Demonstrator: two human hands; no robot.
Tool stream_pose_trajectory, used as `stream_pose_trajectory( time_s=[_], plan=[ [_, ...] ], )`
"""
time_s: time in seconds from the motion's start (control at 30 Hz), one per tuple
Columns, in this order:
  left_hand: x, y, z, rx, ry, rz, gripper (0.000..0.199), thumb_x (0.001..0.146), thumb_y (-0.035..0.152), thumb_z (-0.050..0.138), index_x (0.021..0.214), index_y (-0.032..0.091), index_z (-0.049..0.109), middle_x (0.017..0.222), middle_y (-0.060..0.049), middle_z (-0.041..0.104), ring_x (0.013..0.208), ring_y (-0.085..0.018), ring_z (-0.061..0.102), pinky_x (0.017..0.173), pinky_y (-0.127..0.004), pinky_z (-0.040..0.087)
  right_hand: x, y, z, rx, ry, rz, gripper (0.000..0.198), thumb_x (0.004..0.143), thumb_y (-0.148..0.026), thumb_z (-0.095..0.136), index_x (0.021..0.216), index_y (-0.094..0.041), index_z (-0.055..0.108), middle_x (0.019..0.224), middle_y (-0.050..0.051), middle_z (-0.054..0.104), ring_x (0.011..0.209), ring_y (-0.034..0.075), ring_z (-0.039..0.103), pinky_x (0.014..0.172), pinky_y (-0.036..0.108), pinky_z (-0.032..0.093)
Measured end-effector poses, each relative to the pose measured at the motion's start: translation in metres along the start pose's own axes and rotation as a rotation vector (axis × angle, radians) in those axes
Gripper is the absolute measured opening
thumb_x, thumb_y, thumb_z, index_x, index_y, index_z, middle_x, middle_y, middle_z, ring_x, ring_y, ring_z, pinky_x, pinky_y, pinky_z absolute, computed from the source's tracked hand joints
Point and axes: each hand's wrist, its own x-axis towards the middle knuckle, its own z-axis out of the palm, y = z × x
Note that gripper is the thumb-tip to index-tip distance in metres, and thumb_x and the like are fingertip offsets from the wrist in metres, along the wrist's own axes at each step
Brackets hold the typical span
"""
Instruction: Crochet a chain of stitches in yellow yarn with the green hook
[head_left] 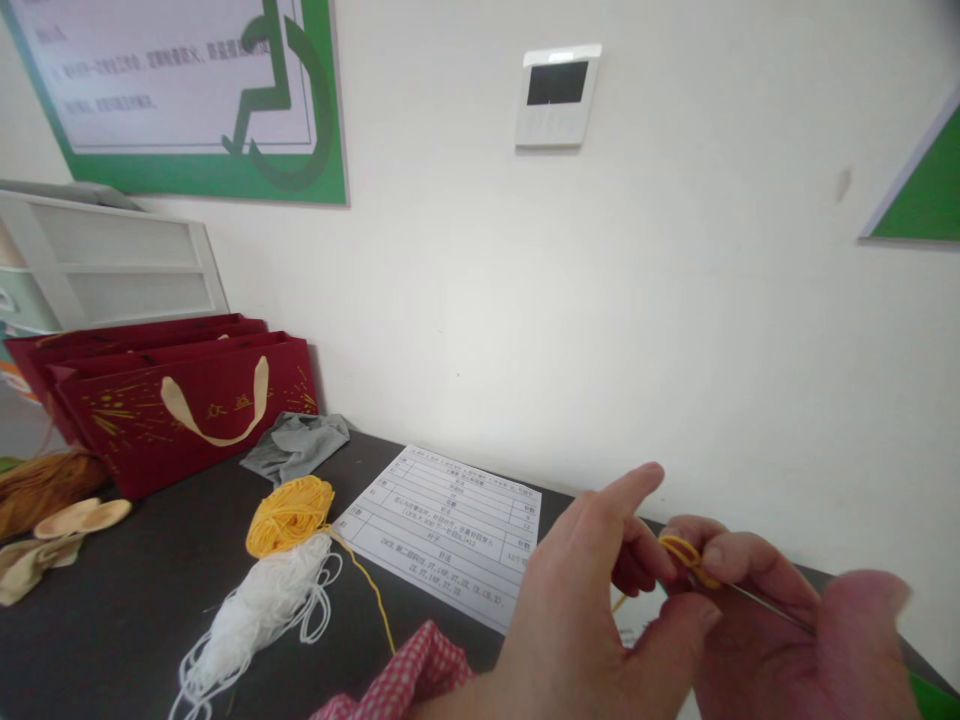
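In the lower right of the head view, my left hand [592, 600] and my right hand [795, 630] are close together around a small loop of yellow crochet work [691, 560]. The thumb and middle finger of my left hand close on its near side, while the index finger points up. A thin metal crochet hook [772, 606] lies in my right hand, its tip hidden at the yellow loops. From the yellow yarn ball [291, 515] on the table, a strand runs toward my left arm. A red checked sleeve [412, 675] covers that arm.
A printed pattern sheet [450, 540] lies on the dark table [97, 640] near the wall. White yarn [259, 610] rests left of it, with a grey cloth [296, 445] behind. Red paper bags [195, 410] stand at the left, beside brown yarn [49, 490].
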Motion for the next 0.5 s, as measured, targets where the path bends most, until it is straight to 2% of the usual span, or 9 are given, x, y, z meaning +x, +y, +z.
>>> stream_pose_trajectory(
  time_s=[0.07,0.2,0.37,0.5],
  plan=[
    [0.001,0.0,0.002,-0.097,-0.008,-0.103,0.066,0.07,0.011,0.07,0.134,0.018,0.056,0.081,0.0,0.062,0.071,-0.014,0.055,0.073,-0.03,0.051,0.0,-0.002,0.008,0.019,0.006,-0.022,0.053,0.078,-0.076,0.06,0.068,-0.027,0.079,0.077,0.003,0.076,0.066,0.022,0.071,0.053,0.033,0.058],
    [0.001,-0.002,0.01,-0.35,0.028,-0.248,0.076,0.063,0.009,0.072,0.136,0.02,0.052,0.081,0.002,0.062,0.074,-0.015,0.06,0.078,-0.033,0.052,0.001,-0.005,0.014,0.024,-0.027,-0.003,0.054,0.077,-0.078,0.06,0.081,-0.029,0.082,0.083,0.005,0.079,0.069,0.025,0.073,0.061,0.039,0.06],
    [-0.003,-0.018,0.024,-0.663,0.151,-0.293,0.079,0.058,0.009,0.083,0.13,0.023,0.056,0.08,0.003,0.069,0.076,-0.015,0.068,0.077,-0.031,0.055,-0.001,0.0,0.008,-0.003,0.058,-0.05,0.057,0.072,-0.081,0.062,0.084,-0.029,0.08,0.087,0.005,0.079,0.073,0.025,0.073,0.065,0.038,0.06],
    [-0.005,-0.02,0.028,-0.856,0.167,-0.379,0.084,0.048,0.008,0.093,0.124,0.022,0.06,0.075,0.004,0.072,0.074,-0.015,0.071,0.075,-0.028,0.055,-0.004,0.004,0.001,-0.034,0.059,-0.077,0.053,0.073,-0.079,0.063,0.085,-0.03,0.079,0.09,0.006,0.074,0.079,0.025,0.07,0.074,0.039,0.058]
  ],
)
